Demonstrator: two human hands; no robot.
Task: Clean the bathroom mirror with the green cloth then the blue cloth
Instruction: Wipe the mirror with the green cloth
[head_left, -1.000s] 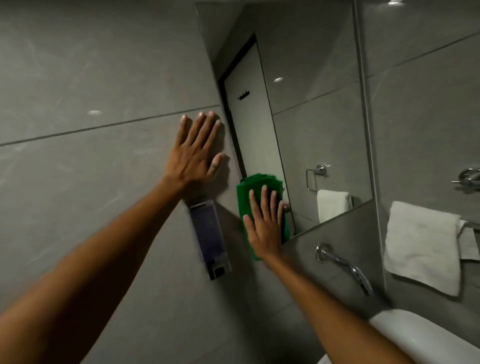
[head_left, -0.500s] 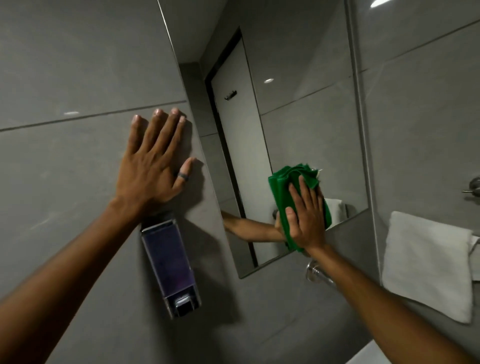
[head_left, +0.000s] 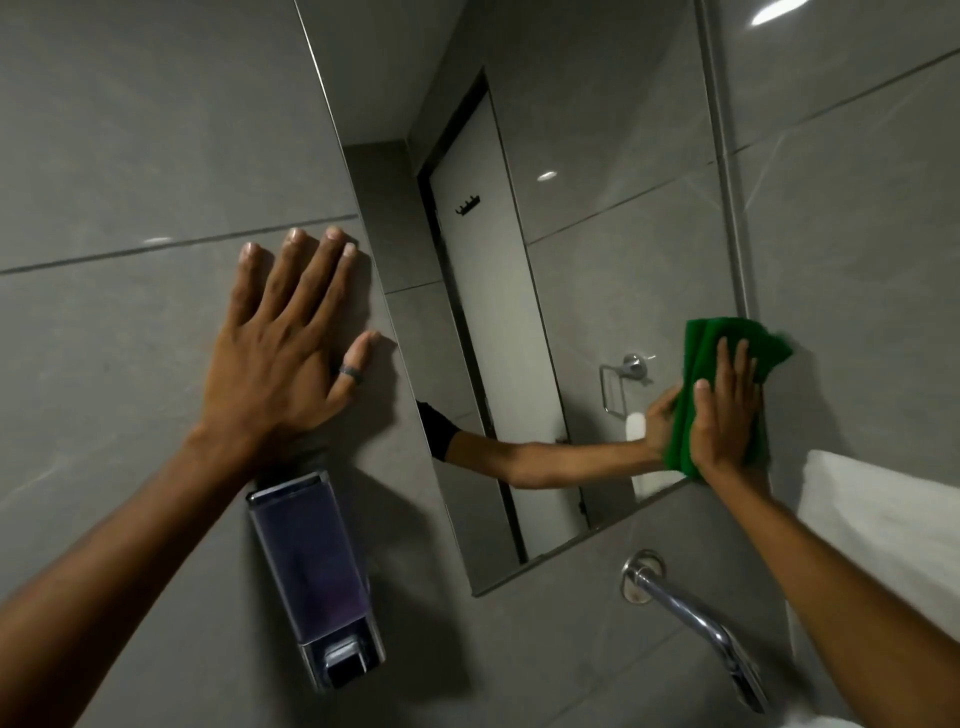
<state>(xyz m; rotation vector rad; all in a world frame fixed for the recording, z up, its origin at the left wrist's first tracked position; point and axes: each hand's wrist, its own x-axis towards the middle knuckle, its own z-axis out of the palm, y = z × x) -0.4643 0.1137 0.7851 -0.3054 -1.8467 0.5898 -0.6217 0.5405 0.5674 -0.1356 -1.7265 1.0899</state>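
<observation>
The mirror is set into the grey tiled wall and reflects a door and my right arm. My right hand presses a folded green cloth flat against the mirror's lower right corner, fingers spread over it. My left hand lies flat on the wall tile just left of the mirror's edge, fingers apart, holding nothing; a dark ring sits on its thumb. No blue cloth is in view.
A soap dispenser hangs on the wall under my left wrist. A chrome tap juts out below the mirror. A white towel hangs at the right, close to my right forearm.
My right hand has swept the green cloth from the mirror's lower left edge across to its lower right corner. My left hand has stayed flat on the wall.
</observation>
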